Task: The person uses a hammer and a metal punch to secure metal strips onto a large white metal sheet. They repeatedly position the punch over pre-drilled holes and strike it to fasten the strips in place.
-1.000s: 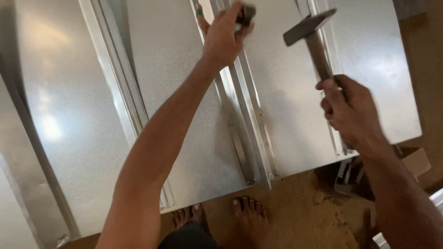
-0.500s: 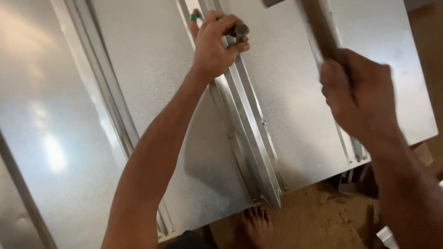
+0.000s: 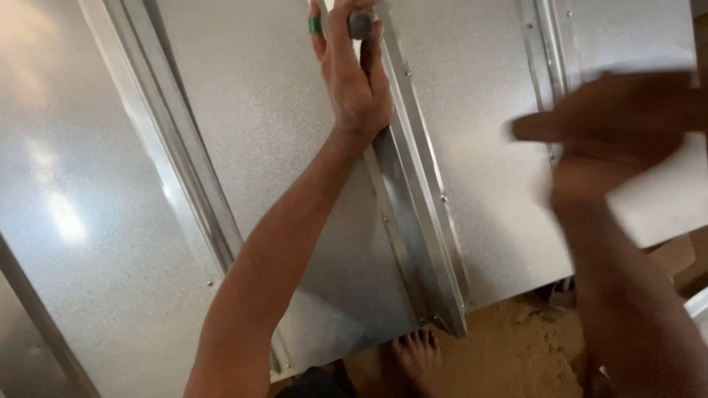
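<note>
Left hand (image 3: 354, 81) at 12 o'clock, fingers closed around a small grey tool (image 3: 360, 26), pressed on the shiny metal sheet (image 3: 243, 103). Right hand (image 3: 612, 140) at 3 o'clock, blurry; grip impossible to tell.
</note>
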